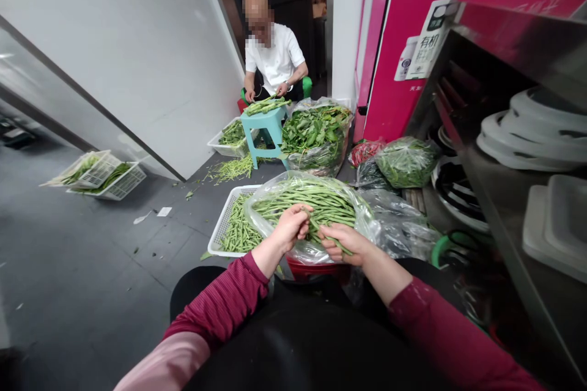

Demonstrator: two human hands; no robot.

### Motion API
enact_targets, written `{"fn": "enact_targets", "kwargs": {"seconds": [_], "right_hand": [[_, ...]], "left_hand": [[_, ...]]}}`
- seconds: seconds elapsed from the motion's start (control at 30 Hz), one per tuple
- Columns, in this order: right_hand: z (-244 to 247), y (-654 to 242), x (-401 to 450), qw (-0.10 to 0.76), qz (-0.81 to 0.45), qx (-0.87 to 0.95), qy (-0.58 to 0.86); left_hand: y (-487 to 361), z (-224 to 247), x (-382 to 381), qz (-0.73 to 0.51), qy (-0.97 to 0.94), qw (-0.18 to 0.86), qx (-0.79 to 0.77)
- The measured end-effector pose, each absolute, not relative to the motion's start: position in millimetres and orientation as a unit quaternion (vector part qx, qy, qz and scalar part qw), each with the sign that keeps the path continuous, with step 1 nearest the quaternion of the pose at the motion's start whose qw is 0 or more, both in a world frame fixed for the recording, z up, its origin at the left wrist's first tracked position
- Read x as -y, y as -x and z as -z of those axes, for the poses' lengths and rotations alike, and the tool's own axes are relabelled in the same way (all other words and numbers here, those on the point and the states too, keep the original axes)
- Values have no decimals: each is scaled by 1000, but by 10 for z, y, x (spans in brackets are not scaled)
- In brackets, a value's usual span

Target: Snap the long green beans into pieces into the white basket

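Note:
Long green beans (321, 195) lie in an open clear plastic bag (263, 198), which rests over a red container (316, 270) in front of me. My left hand (295, 224) is closed, its fingertips pinching the end of a bean above the bag. My right hand (343, 243) is wrapped round several long beans, whose ends stick out below the fingers. Left of the bag, a white basket (214, 237) holds short bean pieces (239, 226).
Ahead, a person in white (275, 58) handles stems at a light blue stool (268, 122). Leafy greens fill a large bag (316, 128). White baskets (110, 180) stand at left. A metal shelf (495, 220) with lids rises close on the right.

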State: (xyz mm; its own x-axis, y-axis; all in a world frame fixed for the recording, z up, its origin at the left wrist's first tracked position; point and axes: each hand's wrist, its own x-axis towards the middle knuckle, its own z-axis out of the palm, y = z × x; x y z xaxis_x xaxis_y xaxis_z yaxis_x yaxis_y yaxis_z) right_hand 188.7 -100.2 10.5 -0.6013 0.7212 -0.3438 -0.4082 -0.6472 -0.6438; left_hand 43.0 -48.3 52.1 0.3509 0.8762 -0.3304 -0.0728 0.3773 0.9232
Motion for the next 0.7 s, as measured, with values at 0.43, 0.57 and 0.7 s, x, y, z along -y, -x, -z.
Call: {"fn": "enact_targets", "kwargs": {"seconds": [0.43, 0.57, 0.7], "right_hand": [[20, -1914, 876, 453, -778, 158, 406], [34, -1782, 1017, 363, -815, 234, 386], [72, -1758, 1014, 374, -706, 319, 511]], "left_hand": [[-436, -413, 909, -284, -564, 647, -428], [-371, -288, 833, -259, -734, 469, -418], [-321, -278, 691, -99, -933, 180, -296]]}}
